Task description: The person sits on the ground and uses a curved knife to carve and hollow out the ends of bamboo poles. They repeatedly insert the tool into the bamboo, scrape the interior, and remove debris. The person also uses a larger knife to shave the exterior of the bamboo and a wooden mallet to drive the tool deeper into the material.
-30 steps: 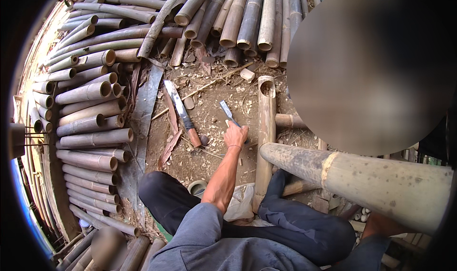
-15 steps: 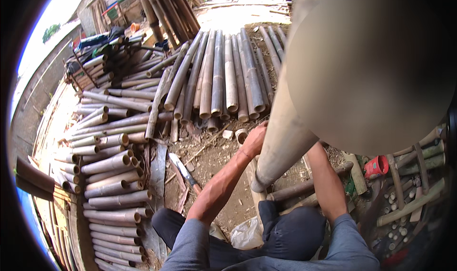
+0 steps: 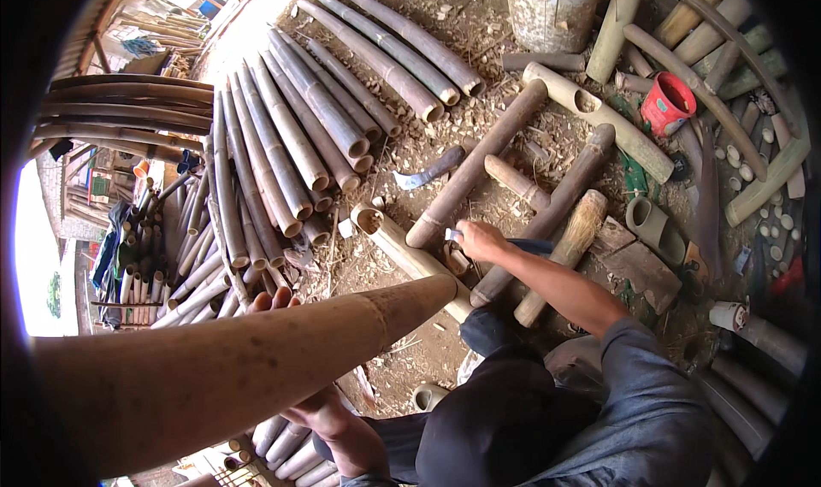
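A thick bamboo pole (image 3: 248,371) slants across the left side, its far end down against a notched bamboo beam (image 3: 410,252) on the ground. My left hand (image 3: 321,412) is wrapped round it from below, fingertips showing over its upper edge. My right hand (image 3: 483,241) is closed above the bamboo frame, beyond the pole's lower end. A small pale bluish bit shows at its fingers; what it grips is mostly hidden. Two dark crosspieces, a left one (image 3: 479,162) and a right one (image 3: 560,200), lie beside this hand.
Cut bamboo poles (image 3: 282,136) lie in a row at the far left. A curved tool with a pale blade-like end (image 3: 428,171) rests among wood chips. At the right are a red bucket (image 3: 669,104), an olive clog (image 3: 654,229) and bamboo offcuts. A stained pale bucket (image 3: 556,12) stands at the back.
My view has turned rightward. The pole has swung from upper right to the left. My left hand now grips it from below; my right hand has come out from behind it.
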Motion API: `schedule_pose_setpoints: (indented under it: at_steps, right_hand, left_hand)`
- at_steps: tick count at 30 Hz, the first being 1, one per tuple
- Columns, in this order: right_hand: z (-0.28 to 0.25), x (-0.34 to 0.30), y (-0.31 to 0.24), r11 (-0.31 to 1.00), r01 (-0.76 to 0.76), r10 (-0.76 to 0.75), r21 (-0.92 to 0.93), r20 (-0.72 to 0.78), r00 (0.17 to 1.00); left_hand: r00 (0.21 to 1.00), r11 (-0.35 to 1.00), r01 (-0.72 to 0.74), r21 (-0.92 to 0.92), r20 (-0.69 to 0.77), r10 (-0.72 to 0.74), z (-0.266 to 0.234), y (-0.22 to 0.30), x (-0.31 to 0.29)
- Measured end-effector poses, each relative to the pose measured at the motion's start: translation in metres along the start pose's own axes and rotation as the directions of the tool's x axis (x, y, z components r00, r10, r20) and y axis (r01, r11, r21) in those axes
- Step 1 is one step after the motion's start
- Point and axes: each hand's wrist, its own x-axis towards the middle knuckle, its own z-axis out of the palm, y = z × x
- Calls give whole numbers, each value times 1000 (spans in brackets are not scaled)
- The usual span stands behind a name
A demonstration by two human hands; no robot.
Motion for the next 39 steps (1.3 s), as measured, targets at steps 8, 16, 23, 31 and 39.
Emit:
schedule_pose_setpoints:
  at_steps: [8,16,23,31,39]
  right_hand:
    - [58,0,-15,938,345,-324,-33,270,907]
    - [51,-14,13,956,226,-171,-189,268,948]
    - [62,-40,11,999,-36,34,12,144,989]
    - [72,-71,15,980,-188,110,57,630,768]
    - [-19,-67,108,969,-245,228,-20,-295,928]
  left_hand:
    - [968,888,-186,422,-76,239,16,-8,-8]
    - [947,912,-316,261,34,319,30,-17,-6]
    - [966,887,-173,427,-104,238,30,-17,-7]
    - [987,922,-106,372,-72,142,33,-18,-12]
    - [965,921,-247,300,-6,261,43,-18,-4]
